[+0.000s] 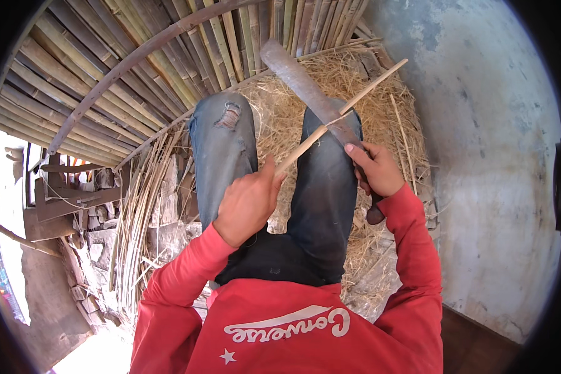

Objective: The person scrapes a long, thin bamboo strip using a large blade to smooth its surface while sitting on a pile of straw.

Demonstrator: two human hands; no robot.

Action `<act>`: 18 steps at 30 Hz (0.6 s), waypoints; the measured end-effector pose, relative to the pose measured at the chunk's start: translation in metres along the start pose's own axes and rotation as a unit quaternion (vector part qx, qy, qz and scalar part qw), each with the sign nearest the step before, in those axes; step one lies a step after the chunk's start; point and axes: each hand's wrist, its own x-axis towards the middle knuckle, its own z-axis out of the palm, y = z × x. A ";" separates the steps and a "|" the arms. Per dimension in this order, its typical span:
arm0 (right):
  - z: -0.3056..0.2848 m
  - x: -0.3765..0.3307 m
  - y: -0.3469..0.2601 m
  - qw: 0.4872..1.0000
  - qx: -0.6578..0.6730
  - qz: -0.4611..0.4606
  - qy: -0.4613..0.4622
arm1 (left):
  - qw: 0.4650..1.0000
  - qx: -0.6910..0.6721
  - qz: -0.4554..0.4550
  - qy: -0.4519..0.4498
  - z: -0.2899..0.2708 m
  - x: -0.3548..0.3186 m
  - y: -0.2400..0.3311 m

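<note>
1. We see the left hand [249, 202] in front of the torso, back of the hand upward, the lower end of a pale bamboo strip [371, 87] pinched between thumb and forefinger; the other fingers are largely hidden.
2. We find the strip slanting away from this grip, over the gap between the thighs and past the right knee, its far end free above the straw litter [380, 134].
3. We see the right hand [378, 171] closed around the handle of a machete [296, 75], thumb laid near the base of the blade, the rounded butt showing below the fist.
4. We note the blade pointing up and to the left, crossing the strip above the right knee; we cannot tell how deeply, if at all, its edge enters the wood.
5. Surroundings: we observe jeans [221, 165] torn at the left knee, a bundle of thin strips [140, 212] at left, a panel of bamboo poles [90, 81] at upper left, and a mottled pale wall [492, 168] at right.
</note>
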 end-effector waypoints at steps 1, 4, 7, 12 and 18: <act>-0.001 -0.001 0.000 0.998 0.059 0.025 -0.018 | 1.000 -0.003 0.007 0.004 -0.001 0.000 0.000; -0.002 -0.004 -0.004 0.989 0.125 0.065 -0.043 | 1.000 -0.004 -0.004 -0.013 -0.004 0.000 0.006; -0.002 -0.004 -0.002 0.990 0.120 0.064 -0.027 | 0.999 -0.035 0.000 -0.003 -0.001 -0.002 0.000; 0.002 -0.001 0.000 0.992 0.115 -0.001 0.052 | 0.996 -0.090 0.018 0.018 0.001 -0.010 -0.005; 0.021 0.012 -0.021 0.971 0.131 -0.151 0.128 | 0.994 -0.093 0.043 0.030 0.007 -0.017 0.005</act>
